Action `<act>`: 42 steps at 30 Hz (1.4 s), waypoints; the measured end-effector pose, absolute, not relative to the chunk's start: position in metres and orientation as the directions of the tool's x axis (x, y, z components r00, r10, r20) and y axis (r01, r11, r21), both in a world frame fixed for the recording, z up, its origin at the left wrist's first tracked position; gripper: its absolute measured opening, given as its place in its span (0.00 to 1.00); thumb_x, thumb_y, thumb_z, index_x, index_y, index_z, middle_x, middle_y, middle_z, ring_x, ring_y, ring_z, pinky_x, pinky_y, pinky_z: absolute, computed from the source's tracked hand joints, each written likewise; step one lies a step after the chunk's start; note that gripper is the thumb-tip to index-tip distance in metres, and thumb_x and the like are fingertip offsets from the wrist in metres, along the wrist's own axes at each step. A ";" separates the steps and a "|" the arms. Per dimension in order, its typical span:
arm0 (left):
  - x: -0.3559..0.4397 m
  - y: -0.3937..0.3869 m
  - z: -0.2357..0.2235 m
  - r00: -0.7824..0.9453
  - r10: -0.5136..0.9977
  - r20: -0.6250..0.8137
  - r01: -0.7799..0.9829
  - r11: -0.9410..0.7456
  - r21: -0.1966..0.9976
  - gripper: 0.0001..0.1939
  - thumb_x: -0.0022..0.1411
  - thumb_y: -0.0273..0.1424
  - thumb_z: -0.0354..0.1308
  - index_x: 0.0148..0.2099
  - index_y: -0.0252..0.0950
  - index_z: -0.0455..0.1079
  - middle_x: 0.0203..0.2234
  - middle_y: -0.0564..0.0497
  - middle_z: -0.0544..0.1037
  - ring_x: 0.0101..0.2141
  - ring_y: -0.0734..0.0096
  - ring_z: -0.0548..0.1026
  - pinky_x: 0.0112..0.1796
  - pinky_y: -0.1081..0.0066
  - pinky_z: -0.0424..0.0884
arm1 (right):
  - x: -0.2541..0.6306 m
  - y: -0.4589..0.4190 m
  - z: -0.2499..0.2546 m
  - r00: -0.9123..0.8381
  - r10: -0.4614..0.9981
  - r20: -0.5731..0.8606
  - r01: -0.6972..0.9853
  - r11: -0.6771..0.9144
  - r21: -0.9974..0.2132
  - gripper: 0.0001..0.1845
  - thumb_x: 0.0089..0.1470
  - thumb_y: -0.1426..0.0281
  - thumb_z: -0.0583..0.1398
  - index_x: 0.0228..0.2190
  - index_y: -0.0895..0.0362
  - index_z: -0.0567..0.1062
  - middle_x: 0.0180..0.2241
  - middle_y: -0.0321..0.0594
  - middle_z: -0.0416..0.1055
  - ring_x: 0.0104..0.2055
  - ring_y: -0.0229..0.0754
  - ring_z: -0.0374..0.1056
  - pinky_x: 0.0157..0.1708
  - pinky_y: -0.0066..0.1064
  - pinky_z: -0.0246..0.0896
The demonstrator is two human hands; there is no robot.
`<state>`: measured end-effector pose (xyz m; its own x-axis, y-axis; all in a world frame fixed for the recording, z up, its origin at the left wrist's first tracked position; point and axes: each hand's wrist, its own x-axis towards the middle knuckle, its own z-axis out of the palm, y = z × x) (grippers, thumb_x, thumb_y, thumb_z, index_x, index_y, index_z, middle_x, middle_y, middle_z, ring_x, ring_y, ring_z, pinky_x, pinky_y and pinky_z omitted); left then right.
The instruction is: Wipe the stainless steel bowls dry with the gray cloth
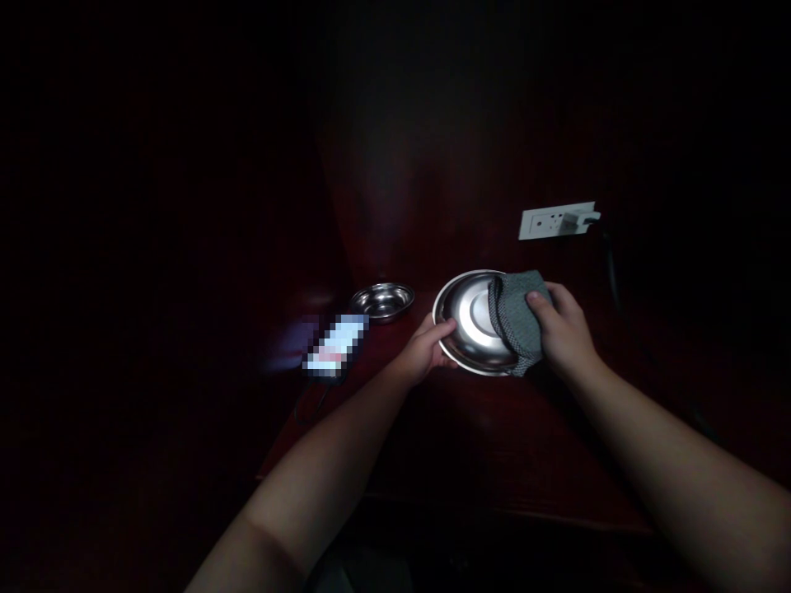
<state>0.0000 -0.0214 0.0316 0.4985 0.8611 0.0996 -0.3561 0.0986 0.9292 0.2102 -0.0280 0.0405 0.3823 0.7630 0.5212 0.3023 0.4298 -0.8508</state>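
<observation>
A shiny metal bowl (465, 330) is tilted toward me above the dark red table. My left hand (431, 344) grips its left rim, thumb on the inner wall and fingers underneath. A folded grey-green cloth (524, 317) with a checked edge covers the bowl's right side. My right hand (563, 324) is closed on that cloth, thumb on top, holding it against the rim; the fingers behind are hidden. Farther back on the left, a second metal bowl (383, 302) sits upright on the table.
A phone (335, 346) with a lit, blurred screen and a cable lies left of my left hand. On the back wall is a white socket panel (556, 221) with a plug in it. The table's (445, 461) front edge runs below my forearms. Surroundings are very dark.
</observation>
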 end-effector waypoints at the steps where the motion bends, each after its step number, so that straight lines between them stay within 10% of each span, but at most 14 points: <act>1: 0.000 -0.022 0.032 0.498 0.861 0.102 -0.356 0.096 0.930 0.25 0.53 0.41 0.60 0.51 0.39 0.57 0.26 0.53 0.71 0.20 0.75 0.72 0.17 0.79 0.69 | 0.210 -0.028 0.040 0.382 0.764 0.519 0.303 0.428 -0.852 0.18 0.47 0.52 0.59 0.36 0.50 0.71 0.36 0.40 0.72 0.39 0.51 0.69 0.39 0.46 0.64; 42: -0.004 -0.020 0.038 0.415 0.901 0.125 -0.271 -0.009 0.963 0.18 0.53 0.43 0.59 0.39 0.36 0.61 0.14 0.61 0.60 0.10 0.85 0.54 0.11 0.80 0.45 | 0.206 -0.030 0.042 0.324 0.842 0.431 0.231 0.371 -0.899 0.18 0.46 0.54 0.61 0.35 0.52 0.73 0.36 0.39 0.72 0.39 0.47 0.68 0.42 0.41 0.63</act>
<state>-0.0036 -0.0195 0.0384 0.4151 0.9011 0.1253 -0.2706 -0.0092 0.9626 0.2059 -0.0305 0.0423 0.3235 0.8425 0.4307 0.2307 0.3713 -0.8994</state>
